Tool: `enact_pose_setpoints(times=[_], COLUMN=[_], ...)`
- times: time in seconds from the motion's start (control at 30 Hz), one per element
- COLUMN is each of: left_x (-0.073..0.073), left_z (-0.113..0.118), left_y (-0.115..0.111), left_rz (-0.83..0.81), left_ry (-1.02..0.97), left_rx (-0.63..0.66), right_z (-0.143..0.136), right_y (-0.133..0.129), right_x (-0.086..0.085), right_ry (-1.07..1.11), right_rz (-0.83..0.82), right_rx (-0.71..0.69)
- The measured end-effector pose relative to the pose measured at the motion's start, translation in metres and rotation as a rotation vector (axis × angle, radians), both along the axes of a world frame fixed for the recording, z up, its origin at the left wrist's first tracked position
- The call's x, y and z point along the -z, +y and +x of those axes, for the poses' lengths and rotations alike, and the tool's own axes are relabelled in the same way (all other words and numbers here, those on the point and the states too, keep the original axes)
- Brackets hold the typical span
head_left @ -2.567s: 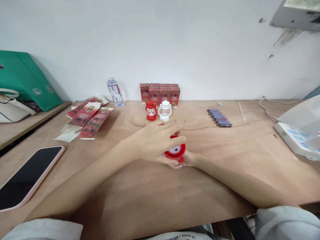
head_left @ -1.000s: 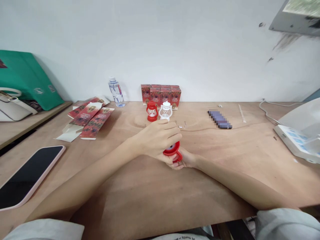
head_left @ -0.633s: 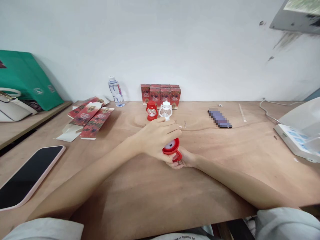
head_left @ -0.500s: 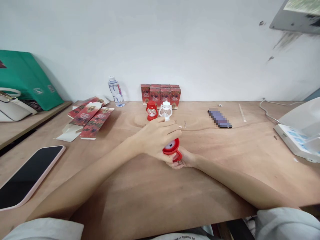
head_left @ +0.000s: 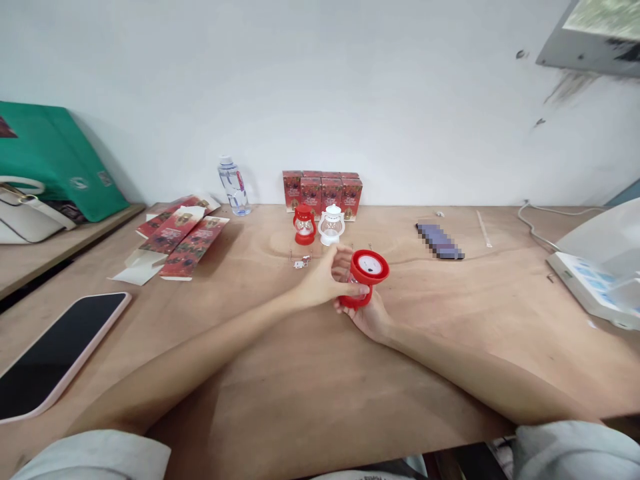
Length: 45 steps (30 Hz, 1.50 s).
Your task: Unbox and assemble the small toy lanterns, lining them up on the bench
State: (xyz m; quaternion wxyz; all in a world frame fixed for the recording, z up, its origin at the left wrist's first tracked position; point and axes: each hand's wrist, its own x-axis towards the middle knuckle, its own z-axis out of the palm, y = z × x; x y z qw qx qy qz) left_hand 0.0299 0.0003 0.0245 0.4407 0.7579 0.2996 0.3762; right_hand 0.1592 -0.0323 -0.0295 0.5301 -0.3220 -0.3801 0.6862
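Both hands are on a red lantern (head_left: 371, 265), which is tipped so its round base with a pale centre faces up. My left hand (head_left: 327, 277) has its thumb and fingers around the lantern's side. From below and the right, my right hand (head_left: 373, 317) supports the lantern, its fingers partly hidden behind it. Beyond the hands, a second red lantern (head_left: 305, 225) and a white lantern (head_left: 331, 225) stand upright side by side. Small white and metal pieces (head_left: 301, 264) lie on the table in front of the standing red lantern.
Red boxes (head_left: 331, 193) stand by the wall behind the lanterns. Flattened cartons (head_left: 187, 240) and a water bottle (head_left: 233, 187) are on the left, with a large phone (head_left: 60, 353) nearer. At right are a blurred phone (head_left: 440, 241), a thin strip (head_left: 484, 229) and a white device (head_left: 600, 283).
The held lantern has moved slightly up and right, its base now turned upward. My left hand has shifted off the base to the side, uncovering the small pieces. The white piece at its fingers is gone.
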Motion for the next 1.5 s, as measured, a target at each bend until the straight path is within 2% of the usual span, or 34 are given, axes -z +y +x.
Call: enact_pose_setpoints(times=[0.07, 0.17, 0.3, 0.4, 0.47, 0.6, 0.73, 0.9, 1.13, 1.37, 1.5], left_x=[0.008, 0.005, 0.002, 0.015, 0.028, 0.044, 0.048, 0.049, 0.047, 0.047, 0.045], left_z=[0.005, 0.002, -0.019, -0.039, -0.049, -0.049, -0.04, -0.04, -0.041, -0.042, -0.042], left_y=[0.003, 0.011, 0.018, 0.014, 0.009, 0.0, -0.005, -0.012, -0.014, -0.012, -0.012], left_rz=[-0.108, -0.039, 0.261, 0.543, 0.644, 0.681, 0.683, 0.724, 0.655, 0.7, 0.735], left_ry=[-0.072, -0.114, 0.05, 0.197, 0.253, 0.247, 0.175, 0.152, 0.24, 0.256, 0.262], left_rx=[0.067, 0.048, -0.189, -0.341, -0.392, -0.428, -0.441, -0.39, -0.398, -0.383, -0.353], right_z=[-0.003, -0.004, 0.001, 0.004, 0.004, 0.002, 0.006, 0.014, 0.018, 0.014, 0.014], right_y=[0.0, 0.004, 0.011, 0.011, 0.006, -0.005, -0.006, -0.004, -0.002, -0.005, -0.004], right_x=[0.001, 0.004, 0.006, 0.002, -0.002, -0.005, -0.003, -0.006, -0.007, -0.009, -0.009], right_ry=[-0.034, -0.093, -0.173, -0.26, -0.339, -0.498, -0.626, -0.726, -0.783, -0.81, -0.772], right_rz=[0.079, 0.142, 0.124, 0.16, 0.22, 0.43, 0.649, 0.913, 0.957, 1.038, 0.989], right_rx=[0.117, 0.232, 0.377, 0.482, 0.519, 0.475, 0.483, 0.39, 0.362, 0.375, 0.312])
